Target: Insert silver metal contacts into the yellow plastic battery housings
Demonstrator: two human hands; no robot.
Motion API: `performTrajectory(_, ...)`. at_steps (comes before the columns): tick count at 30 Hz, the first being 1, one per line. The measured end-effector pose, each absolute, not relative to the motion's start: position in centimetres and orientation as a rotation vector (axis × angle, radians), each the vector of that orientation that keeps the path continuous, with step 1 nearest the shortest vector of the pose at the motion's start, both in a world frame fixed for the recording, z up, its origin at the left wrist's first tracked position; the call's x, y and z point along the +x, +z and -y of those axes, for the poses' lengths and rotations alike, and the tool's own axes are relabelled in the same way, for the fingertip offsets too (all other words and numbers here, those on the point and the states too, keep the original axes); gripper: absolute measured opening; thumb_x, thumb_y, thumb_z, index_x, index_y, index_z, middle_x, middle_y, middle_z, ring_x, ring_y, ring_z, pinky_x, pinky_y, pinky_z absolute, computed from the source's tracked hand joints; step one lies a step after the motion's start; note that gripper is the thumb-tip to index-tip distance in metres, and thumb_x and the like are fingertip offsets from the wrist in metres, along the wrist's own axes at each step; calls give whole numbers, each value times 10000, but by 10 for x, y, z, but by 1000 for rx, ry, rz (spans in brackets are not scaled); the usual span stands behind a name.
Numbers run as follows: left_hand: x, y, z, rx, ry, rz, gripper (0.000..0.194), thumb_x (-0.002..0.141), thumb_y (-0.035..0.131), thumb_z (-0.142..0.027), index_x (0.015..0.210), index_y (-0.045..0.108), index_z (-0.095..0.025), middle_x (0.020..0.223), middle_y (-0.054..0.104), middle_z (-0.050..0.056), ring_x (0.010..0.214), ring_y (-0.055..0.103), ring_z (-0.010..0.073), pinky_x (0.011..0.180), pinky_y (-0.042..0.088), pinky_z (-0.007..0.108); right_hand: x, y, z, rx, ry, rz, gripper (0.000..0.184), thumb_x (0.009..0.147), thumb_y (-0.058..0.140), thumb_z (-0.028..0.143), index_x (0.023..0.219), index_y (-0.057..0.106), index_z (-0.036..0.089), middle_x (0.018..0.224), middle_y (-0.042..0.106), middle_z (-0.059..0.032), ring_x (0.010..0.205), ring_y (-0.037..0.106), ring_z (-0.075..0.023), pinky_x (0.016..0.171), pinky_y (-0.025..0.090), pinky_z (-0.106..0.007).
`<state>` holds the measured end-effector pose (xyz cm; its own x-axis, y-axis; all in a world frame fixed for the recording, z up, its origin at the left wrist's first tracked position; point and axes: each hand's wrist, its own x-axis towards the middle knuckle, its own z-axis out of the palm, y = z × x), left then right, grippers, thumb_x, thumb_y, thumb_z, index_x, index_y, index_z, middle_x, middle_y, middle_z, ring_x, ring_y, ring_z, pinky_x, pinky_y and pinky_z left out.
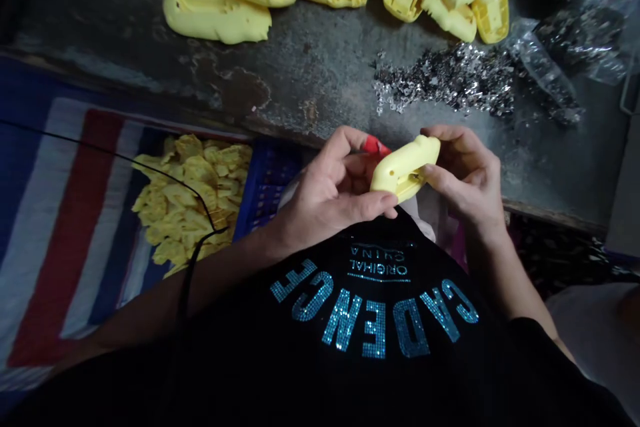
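Between my two hands, just off the near edge of the table, I hold a yellow plastic shell (407,163) with a long opening in its side and a small round hole. My left hand (333,187) grips its left end, thumb along the lower side; one finger has a red wrapping. My right hand (467,177) is closed at the right end, its thumb at the opening. Whether a small part is pinched there I cannot make out. Ahead on the table lies a heap of small shiny metal pieces (450,80).
More yellow shells (217,13) lie along the far side of the worn dark table (310,73). Clear plastic bags (545,60) rest at the right. To my left are a pile of yellow pieces (195,193), a blue basket (270,180) and a striped sheet (65,213). A black cord (170,173) crosses there.
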<state>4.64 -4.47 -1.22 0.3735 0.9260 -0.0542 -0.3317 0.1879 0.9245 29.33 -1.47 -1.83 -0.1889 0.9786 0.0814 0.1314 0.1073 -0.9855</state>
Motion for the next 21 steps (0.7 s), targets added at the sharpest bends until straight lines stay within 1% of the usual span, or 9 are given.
performTrajectory(2,41,-11,37,1023,830,-663,779,835,992,-320,1500,587,-310,1029,806,19,823,834,220,690,708,307,296,-21,20,-1096,1166,1521,516,890,948,467,1347,763,314,1226,820,-17,1029,788,-199,873,687,-347)
performTrajectory(4,37,-7,31,1124,678,-627,1004,774,1031,-288,1652,544,-319,998,775,12,833,806,210,684,679,283,300,-26,25,-1035,1088,1579,529,919,920,423,1409,735,348,1311,811,-37,1116,800,-232,931,695,-394)
performTrajectory(5,36,-5,29,1202,635,-618,1062,756,1043,-277,1688,535,-317,982,756,3,839,789,200,706,676,279,302,-28,27,-1002,1023,1624,540,928,906,413,1433,719,367,1350,805,-53,1173,798,-259,972,698,-430)
performTrajectory(7,35,0,29,1392,590,-611,1115,763,1044,-280,1739,506,-312,972,736,-9,866,766,189,794,683,298,308,-35,31,-929,847,1723,561,949,861,443,1477,679,397,1394,793,-89,1265,782,-319,1052,693,-520)
performTrajectory(10,38,5,32,1671,593,-614,1140,801,1022,-309,1786,447,-325,991,757,-13,891,771,193,863,663,312,316,-44,34,-846,603,1824,590,973,763,594,1514,606,418,1388,779,-113,1303,774,-390,1106,673,-670)
performTrajectory(12,41,7,34,1806,618,-619,1144,799,1021,-308,1786,443,-346,1012,778,-17,889,780,196,861,642,301,319,-50,36,-855,488,1828,593,979,693,702,1496,564,442,1354,762,-104,1294,777,-403,1093,669,-726)
performTrajectory(14,43,8,35,1881,646,-597,1121,793,1025,-310,1768,475,-352,1044,800,-12,898,787,201,876,641,298,321,-55,38,-891,392,1809,592,965,656,780,1453,539,466,1293,744,-94,1271,779,-400,1081,667,-745)
performTrajectory(18,45,8,33,1920,682,-567,959,821,1016,-344,1685,602,-307,1176,834,48,1030,815,238,1015,657,332,321,-60,38,-926,297,1785,653,911,627,887,1397,546,459,1223,723,-93,1226,773,-405,1048,670,-750)
performTrajectory(21,43,5,31,1932,700,-559,894,845,1003,-369,1657,639,-284,1214,835,79,1109,821,267,1081,654,362,320,-58,36,-921,335,1770,631,915,672,846,1397,561,455,1257,731,-90,1236,779,-398,1063,668,-738)
